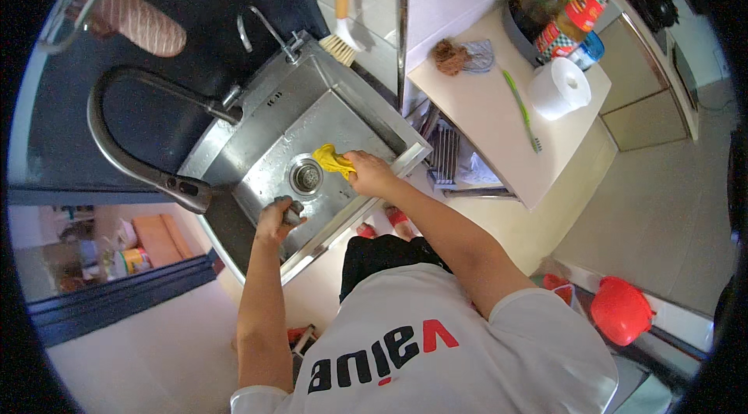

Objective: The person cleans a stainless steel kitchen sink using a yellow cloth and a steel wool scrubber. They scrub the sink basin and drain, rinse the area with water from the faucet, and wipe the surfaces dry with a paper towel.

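Note:
I stand over a stainless steel sink (257, 186), with both hands inside it. A crumpled yellow cloth (332, 159) is in my right hand (371, 173), above the sink floor to the right of the drain (306, 176). My left hand (274, 220) curls around a small grey scrubber (292, 212), perhaps steel wool, just below the drain. Its exact kind is hard to tell, as the fingers cover part of it. Wet spots mark the sink floor.
A pull-down faucet (117, 151) arches over the sink's left side. Behind stand a small tap (274, 34) and a wooden-handled brush (342, 34). The right counter (467, 104) bears a paper roll (560, 88), a green toothbrush (520, 104), a brown scrubber (449, 57) and bottles (575, 19).

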Demonstrator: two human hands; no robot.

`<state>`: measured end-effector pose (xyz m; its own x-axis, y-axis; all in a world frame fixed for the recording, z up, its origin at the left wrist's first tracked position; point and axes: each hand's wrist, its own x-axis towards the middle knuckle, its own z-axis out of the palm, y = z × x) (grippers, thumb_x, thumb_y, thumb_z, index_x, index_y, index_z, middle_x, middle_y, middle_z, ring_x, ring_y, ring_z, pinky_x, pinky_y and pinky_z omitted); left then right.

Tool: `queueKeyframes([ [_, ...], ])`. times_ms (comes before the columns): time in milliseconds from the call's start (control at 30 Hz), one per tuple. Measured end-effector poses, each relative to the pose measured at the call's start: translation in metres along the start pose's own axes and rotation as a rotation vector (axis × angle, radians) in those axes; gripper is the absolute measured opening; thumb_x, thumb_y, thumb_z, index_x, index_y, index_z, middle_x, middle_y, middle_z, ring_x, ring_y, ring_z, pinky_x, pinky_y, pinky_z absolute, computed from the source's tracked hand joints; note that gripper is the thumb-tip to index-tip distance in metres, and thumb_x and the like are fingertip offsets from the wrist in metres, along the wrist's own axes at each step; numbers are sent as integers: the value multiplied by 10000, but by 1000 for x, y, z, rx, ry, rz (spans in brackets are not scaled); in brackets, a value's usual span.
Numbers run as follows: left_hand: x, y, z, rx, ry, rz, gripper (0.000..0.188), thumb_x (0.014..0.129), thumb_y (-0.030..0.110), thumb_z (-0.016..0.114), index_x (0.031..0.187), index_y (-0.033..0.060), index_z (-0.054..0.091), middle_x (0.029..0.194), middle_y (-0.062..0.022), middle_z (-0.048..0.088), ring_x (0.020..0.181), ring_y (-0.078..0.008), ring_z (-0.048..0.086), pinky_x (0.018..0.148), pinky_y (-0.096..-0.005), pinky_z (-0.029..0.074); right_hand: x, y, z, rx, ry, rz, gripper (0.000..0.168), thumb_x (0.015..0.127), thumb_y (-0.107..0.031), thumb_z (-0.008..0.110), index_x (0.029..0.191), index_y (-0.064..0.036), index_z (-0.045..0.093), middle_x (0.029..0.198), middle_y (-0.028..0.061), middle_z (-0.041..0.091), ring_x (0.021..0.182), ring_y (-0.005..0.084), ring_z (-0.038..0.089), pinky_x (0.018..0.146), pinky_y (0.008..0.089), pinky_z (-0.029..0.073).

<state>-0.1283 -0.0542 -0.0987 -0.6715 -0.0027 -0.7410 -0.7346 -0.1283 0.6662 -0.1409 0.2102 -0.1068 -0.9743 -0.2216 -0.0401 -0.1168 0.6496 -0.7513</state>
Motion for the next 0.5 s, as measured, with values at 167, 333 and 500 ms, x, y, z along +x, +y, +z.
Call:
queueKeyframes([
  [167,-21,28,13,1370,160,712,312,819,188,450,1079,16,446,892,-203,563,740,-327,555,670,-364,459,-6,-8,-1,-14,-12,-9,298,708,-126,485,997,-55,479,966,161,532,893,318,523,762,408,421],
  [333,-58,65,61,1309,415,320,384,794,320,481,1042,28,506,859,-193,579,768,-323,571,687,-364,441,-12,-14,-8,-59,-44,18,267,700,-119,490,959,-58,503,959,156,542,893,307,531,760,406,424],
  [500,-45,80,57,946,179,320,414,770,344,555,975,-14,513,677,-100,578,516,-157,537,421,-263,400,-5,-12,-16,305,65,36,347,696,-179,500,1009,-30,480,928,186,555,869,323,538,757,407,418],
])
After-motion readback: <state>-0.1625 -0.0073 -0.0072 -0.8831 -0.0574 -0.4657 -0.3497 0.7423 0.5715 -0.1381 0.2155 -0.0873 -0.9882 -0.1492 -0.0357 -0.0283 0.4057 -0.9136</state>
